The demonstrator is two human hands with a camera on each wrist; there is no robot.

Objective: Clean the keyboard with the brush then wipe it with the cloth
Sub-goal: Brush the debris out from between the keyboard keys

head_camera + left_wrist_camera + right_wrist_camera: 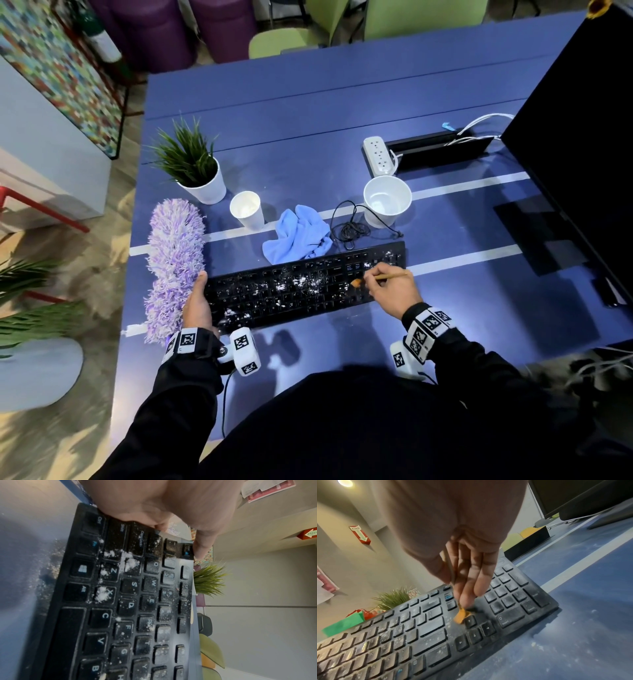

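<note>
A black keyboard point(308, 291) dusted with white powder lies across the blue table point(308, 120). My left hand point(198, 296) grips its left end, thumb at the far corner; the left wrist view shows that hand point(171, 513) over the Ctrl and Caps Lock keys of the keyboard point(128, 608). My right hand point(378, 279) pinches a thin wooden-handled brush point(387, 276). Its orange bristles point(461, 616) touch the keyboard point(419, 635) just above the arrow keys. A crumpled light blue cloth point(298, 236) lies right behind the keyboard.
A purple fluffy duster point(174, 260) lies left of the keyboard. Behind stand a potted plant point(195, 164), a paper cup point(246, 209), a white bowl point(387, 200), a coiled black cable point(352, 229) and a power strip point(378, 156). A dark monitor point(582, 137) fills the right.
</note>
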